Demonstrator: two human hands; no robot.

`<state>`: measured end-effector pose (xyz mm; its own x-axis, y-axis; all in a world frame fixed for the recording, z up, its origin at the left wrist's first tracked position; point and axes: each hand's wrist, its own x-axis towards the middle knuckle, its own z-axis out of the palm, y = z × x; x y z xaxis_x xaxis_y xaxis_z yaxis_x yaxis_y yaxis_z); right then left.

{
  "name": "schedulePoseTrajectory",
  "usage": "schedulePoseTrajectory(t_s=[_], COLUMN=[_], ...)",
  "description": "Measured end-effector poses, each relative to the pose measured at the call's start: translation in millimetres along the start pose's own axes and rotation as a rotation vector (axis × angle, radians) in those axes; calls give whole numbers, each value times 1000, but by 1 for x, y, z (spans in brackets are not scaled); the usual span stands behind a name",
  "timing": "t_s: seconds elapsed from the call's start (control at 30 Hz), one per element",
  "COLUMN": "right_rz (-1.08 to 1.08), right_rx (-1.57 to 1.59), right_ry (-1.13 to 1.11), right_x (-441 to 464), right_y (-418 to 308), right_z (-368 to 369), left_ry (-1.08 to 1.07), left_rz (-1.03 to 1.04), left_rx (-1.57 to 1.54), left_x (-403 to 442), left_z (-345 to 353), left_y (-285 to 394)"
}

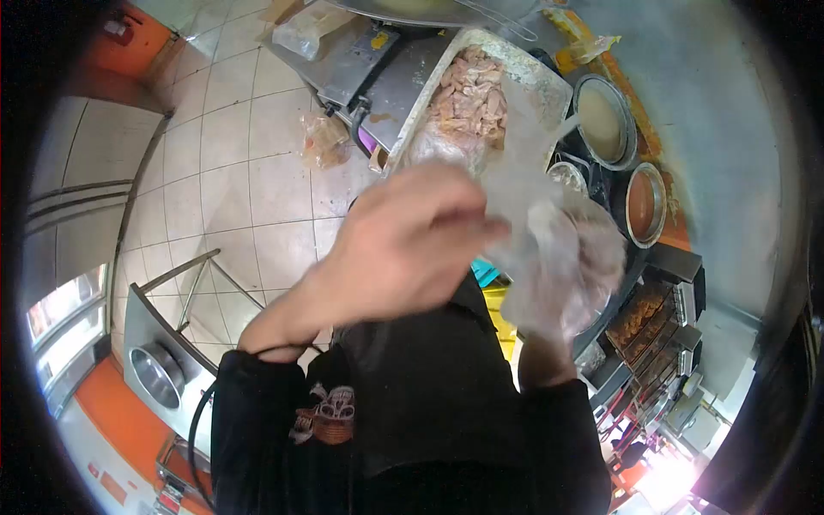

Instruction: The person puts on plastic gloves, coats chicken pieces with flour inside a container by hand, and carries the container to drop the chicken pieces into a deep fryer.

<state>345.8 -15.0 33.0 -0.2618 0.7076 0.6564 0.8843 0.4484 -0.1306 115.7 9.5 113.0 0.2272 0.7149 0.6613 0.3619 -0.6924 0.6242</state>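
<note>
My left hand (408,240) is bare and blurred by motion. Its fingers curl in toward the thumb; whatever they may hold cannot be made out. Thin clear plastic covers my right hand (579,262) like a loose disposable glove, and its fingers are bent. A translucent plastic film (525,146) rises from the right hand and hangs in front of a large white tray (421,107). Pale raw meat pieces (470,99) fill part of that tray, just beyond my hands. Clear plastic (446,153) also lies over the tray's near end.
Right of the tray stand a pot of pale liquid (603,124) and a bowl of reddish-brown sauce (642,202). Compartments of browned food (639,322) lie farther right. A metal table with a round basin (157,376) is at lower left, and a plastic bag (324,140) hangs near the counter.
</note>
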Motion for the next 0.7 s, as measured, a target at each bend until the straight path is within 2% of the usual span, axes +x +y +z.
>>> schedulePoseTrajectory(t_s=[0.07, 0.13, 0.2, 0.23, 0.27, 0.3, 0.33, 0.4, 0.43, 0.47, 0.5, 0.53, 0.7], right_rz=[-116, -207, -268, -291, -312, -330, -329, -269, -227, -148, -70, -100, -152], right_rx=[23, 18, 0, -14, -30, -59, -84, -61, -19, 321, 663, 523, 651], right_ry=[1, -41, -82, -99, -115, -122, -103, -66, -42, -173, -300, -291, -258], right_x=[2, 6, 8, 8, 8, 7, 7, 4, 5, 11, 17, 10, 13], right_y=[-15, -28, -37, -41, -46, -49, -54, -59, -60, -59, -59, -58, -65], right_z=[-14, -5, 16, 26, 36, 45, 51, 62, 66, 70, 74, 82, 82], left_ry=[-28, -91, -216, -275, -285, -278, -116, 52, 253, 464, 460, 401, 263], left_rz=[-19, -164, -340, -584, -934, -926, -1134, -1330, -1378, -1418, -1417, -1360, -1271], left_rx=[-5, 131, -79, -274, -627, -622, -955, -1292, -1395, -1492, -1492, -1572, -1780], left_x=[-3, -4, -5, -25, -29, -43, -61, -61, -58, -54, -57, -63, -75], left_z=[-11, -17, -8, 5, 16, 29, 42, 47, 54, 57, 61, 67, 66], left_y=[12, 13, -23, -49, -63, -86, -110, -111, -105, -98, -101, -106, -99])
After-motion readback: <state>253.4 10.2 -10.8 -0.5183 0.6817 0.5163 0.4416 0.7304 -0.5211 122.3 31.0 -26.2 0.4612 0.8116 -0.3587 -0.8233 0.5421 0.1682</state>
